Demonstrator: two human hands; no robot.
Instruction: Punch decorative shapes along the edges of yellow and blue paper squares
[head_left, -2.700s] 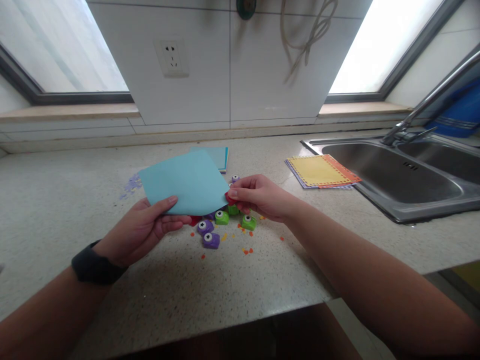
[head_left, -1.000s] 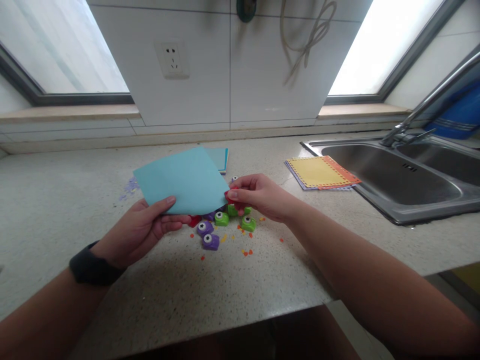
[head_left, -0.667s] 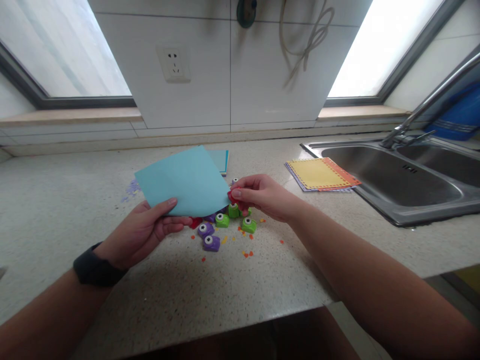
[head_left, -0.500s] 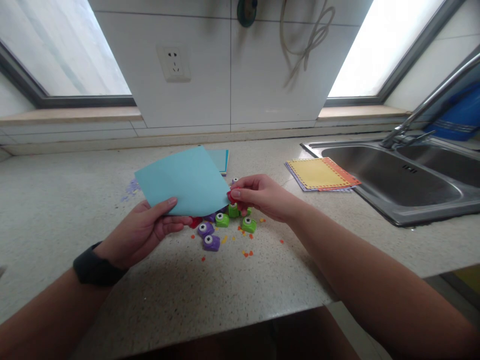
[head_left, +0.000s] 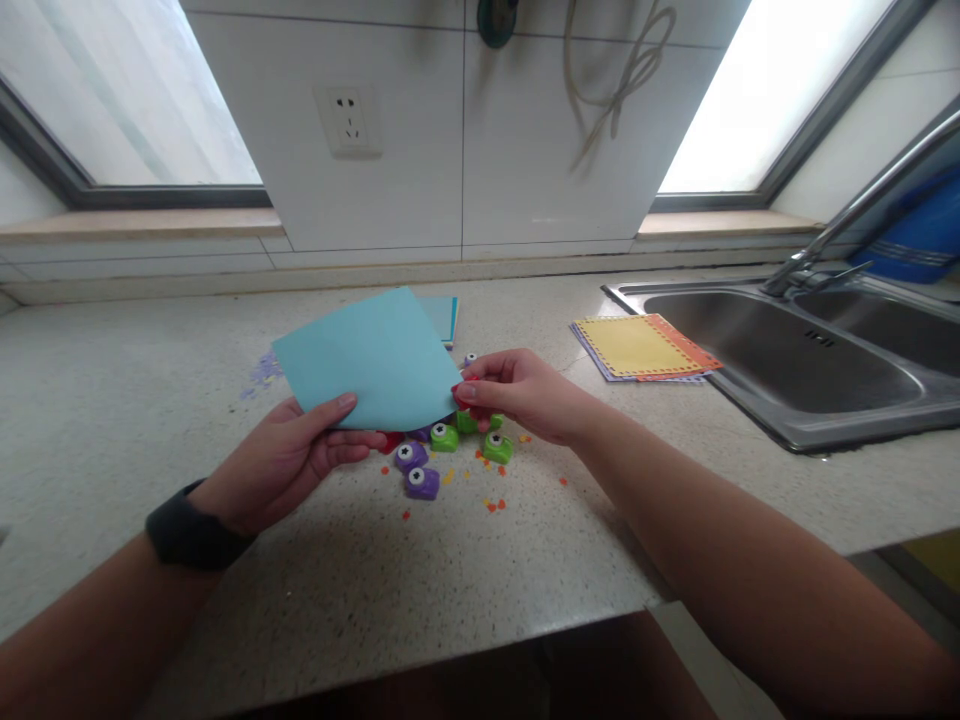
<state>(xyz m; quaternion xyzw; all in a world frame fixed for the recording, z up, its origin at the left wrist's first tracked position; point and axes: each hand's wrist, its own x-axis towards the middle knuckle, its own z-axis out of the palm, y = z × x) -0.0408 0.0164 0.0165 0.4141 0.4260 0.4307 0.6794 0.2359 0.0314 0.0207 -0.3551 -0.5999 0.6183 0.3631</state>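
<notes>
Over the table [head_left: 360, 600], your left hand [head_left: 300, 445] pinches the light-blue rectangular paper sheet [head_left: 367, 360]; your right hand [head_left: 517, 395] grips the small red plastic punch [head_left: 457, 394] at its corner; paper likely light, easily creased; hold edges.

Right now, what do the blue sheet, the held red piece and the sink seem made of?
Blue sheet: paper or thin card, matte; thin, crisp edges, no gloss.
Red piece: probably plastic, from its bright, solid colour; the right hand hides much of it, leaving its finish unclear.
Sink: metal, likely stainless steel; grey with soft, satiny reflections.
</notes>
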